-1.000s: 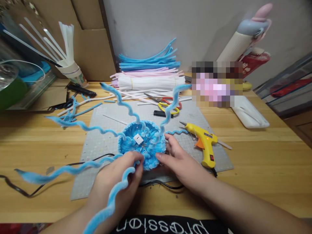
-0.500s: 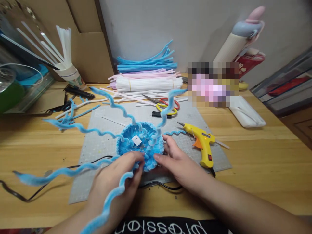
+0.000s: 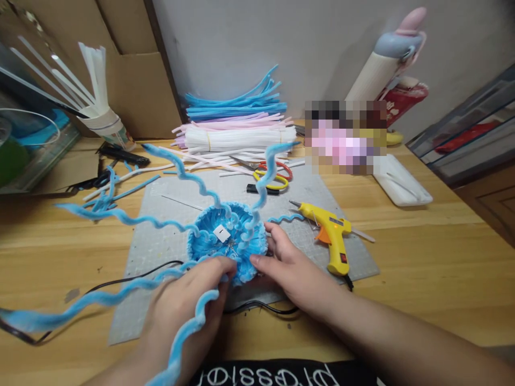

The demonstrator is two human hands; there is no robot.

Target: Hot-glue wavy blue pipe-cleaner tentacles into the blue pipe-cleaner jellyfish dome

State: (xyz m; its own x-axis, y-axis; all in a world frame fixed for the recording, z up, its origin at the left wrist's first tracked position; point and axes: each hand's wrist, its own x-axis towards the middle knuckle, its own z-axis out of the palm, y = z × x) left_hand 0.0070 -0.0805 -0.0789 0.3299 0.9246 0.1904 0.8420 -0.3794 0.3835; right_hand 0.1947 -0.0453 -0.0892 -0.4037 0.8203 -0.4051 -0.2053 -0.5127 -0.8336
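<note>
A blue fuzzy bowl-shaped piece made of pipe cleaners (image 3: 209,214) lies hollow side up over the grey cutting mat (image 3: 132,300). Several wavy blue pipe-cleaner strands (image 3: 139,219) spread outward from its inside, and a small white tag (image 3: 221,233) sits near its centre. My right hand (image 3: 287,265) grips the bowl's right rim, thumb on the near edge and fingers behind. My left hand (image 3: 193,292) is closed at the near left of the bowl, fingertips pinched inside the rim; what they pinch is hidden. One wavy strand passes in front of the left hand.
A yellow hot glue gun (image 3: 336,236) lies right of the bowl. Behind are scissors (image 3: 277,177) and bundles of blue, pink and white pipe cleaners (image 3: 237,140). A cup of white sticks (image 3: 107,128) stands far left; a white case (image 3: 402,182) lies right. A black cord (image 3: 261,304) runs nearby.
The whole view has shifted slightly, so most things appear a little further left. Both hands keep nearly the same places on the blue bowl-shaped piece.
</note>
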